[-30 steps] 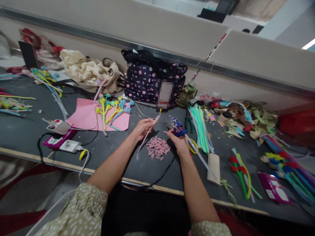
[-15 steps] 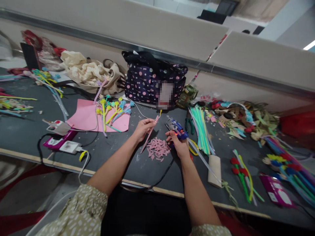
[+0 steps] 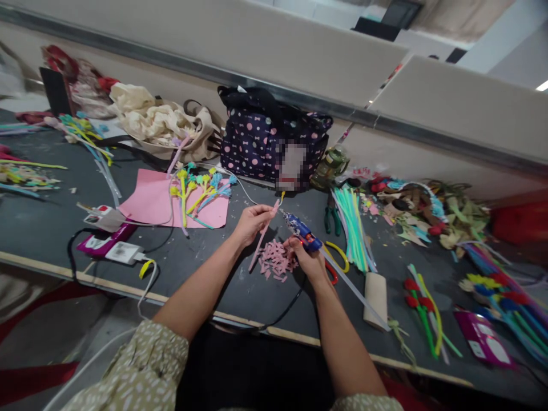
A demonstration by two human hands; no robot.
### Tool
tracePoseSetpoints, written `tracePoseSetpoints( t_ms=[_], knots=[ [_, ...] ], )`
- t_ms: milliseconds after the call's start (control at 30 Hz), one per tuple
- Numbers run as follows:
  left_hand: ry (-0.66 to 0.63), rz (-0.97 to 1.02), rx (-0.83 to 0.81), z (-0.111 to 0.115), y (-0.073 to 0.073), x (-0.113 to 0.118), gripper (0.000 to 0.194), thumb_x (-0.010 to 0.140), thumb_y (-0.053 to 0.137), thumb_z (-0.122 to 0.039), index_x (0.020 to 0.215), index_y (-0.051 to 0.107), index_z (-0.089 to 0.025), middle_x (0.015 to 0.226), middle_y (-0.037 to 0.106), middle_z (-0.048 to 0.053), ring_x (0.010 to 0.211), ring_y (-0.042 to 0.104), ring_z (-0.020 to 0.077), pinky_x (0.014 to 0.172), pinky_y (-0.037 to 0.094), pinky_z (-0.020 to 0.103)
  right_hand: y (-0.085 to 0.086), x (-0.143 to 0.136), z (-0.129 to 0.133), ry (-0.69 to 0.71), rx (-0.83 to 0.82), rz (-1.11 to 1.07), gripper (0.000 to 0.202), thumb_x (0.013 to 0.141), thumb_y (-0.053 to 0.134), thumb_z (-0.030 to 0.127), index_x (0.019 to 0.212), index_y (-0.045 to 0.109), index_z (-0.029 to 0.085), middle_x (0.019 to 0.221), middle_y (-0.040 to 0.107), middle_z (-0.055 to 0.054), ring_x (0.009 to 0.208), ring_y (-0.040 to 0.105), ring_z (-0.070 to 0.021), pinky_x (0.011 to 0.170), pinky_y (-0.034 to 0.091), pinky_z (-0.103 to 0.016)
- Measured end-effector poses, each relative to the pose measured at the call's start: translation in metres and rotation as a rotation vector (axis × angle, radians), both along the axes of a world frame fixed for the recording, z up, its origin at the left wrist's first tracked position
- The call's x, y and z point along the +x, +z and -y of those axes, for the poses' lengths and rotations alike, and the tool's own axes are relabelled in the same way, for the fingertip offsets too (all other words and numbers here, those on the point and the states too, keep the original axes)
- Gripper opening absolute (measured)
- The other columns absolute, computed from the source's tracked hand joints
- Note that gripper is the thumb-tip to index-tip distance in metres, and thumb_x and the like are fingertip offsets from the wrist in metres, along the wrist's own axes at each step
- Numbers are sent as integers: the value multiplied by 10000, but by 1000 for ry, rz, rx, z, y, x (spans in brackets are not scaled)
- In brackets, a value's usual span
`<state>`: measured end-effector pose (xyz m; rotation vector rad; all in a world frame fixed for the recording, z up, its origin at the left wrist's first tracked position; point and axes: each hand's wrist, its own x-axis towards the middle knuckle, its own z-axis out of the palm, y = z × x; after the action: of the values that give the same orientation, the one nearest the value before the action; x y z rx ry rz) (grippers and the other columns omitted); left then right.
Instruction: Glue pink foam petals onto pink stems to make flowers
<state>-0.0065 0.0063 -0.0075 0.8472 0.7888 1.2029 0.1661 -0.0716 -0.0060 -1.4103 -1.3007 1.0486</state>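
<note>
My left hand (image 3: pixel 253 224) pinches a thin pink stick (image 3: pixel 258 248) near its upper end, the rest slanting down toward the table. A blue glue gun (image 3: pixel 302 229) is gripped in my right hand (image 3: pixel 305 256), its nozzle pointing up and left, close to the stick's tip. From the gun's rear a long clear glue stick (image 3: pixel 349 285) runs down to the right. Below and between both hands lies a heap of small pink pieces (image 3: pixel 277 261). Yellow-handled scissors (image 3: pixel 343 261) are just right of the gun.
Behind stands a dark dotted bag (image 3: pixel 252 140). Pink paper (image 3: pixel 148 197) with pipe-cleaner flowers lies left, by a power strip (image 3: pixel 100 242). Green pliers (image 3: pixel 331 220), a pipe-cleaner bundle (image 3: pixel 351 228) and a beige block (image 3: pixel 375 299) are on the right.
The glue gun in my right hand has moved left and turned, its nozzle now near the pink stick's tip. My left hand still holds the stick. The view has shifted slightly.
</note>
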Motion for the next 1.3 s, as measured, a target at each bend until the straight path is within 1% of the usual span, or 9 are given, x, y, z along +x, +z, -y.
tracePoseSetpoints(
  t_ms=[167,333,467,633,767,1000,1167,1300],
  knots=[
    [1,-17,24,2,2,0,288,596,809,-310,751,664,-116,486,479,-65,372,319,19,369,214,171,-2,0,1,-12,-14,-19,480,709,667,649,768,678,173,559,634,-34,464,569,-142,435,436,-246],
    [-10,-29,38,3,5,0,282,595,806,-316,726,661,-113,516,525,-48,372,333,17,371,219,176,-1,-1,1,1,2,-20,456,724,667,632,743,681,177,542,620,-25,445,541,-132,443,432,-253],
    [-15,-36,26,3,4,1,318,568,828,-322,750,673,-113,545,552,-44,370,345,16,367,225,181,-1,0,0,0,-2,-12,468,722,662,641,729,684,173,531,609,-20,422,520,-122,426,420,-247],
    [-23,-25,25,1,2,1,345,570,837,-321,794,679,-112,580,563,-45,378,358,14,362,240,180,3,0,1,-1,-9,10,497,718,647,661,718,683,166,492,578,-5,410,511,-119,411,409,-236],
    [-35,-23,32,1,1,0,344,572,838,-322,787,662,-118,564,543,-59,366,337,10,350,240,179,5,-2,2,-21,18,19,483,719,648,653,701,675,172,523,607,-16,435,531,-123,429,422,-233],
    [-46,-31,48,1,-1,0,334,583,834,-311,770,626,-128,571,538,-58,369,366,19,337,255,172,0,0,0,-19,19,37,462,721,654,641,699,661,180,504,605,-15,420,527,-124,429,424,-235],
    [-45,-50,37,1,-2,0,355,566,842,-330,759,620,-132,594,557,-50,375,377,19,339,259,173,0,0,-1,-24,17,21,448,710,673,627,666,658,181,503,606,-15,418,529,-127,426,421,-241],
    [-48,-53,28,2,0,1,358,555,846,-333,747,620,-133,579,546,-54,374,376,20,339,254,173,-3,0,-1,-28,5,-14,438,712,677,619,648,652,186,541,631,-24,414,527,-124,421,428,-247]
  ],
)
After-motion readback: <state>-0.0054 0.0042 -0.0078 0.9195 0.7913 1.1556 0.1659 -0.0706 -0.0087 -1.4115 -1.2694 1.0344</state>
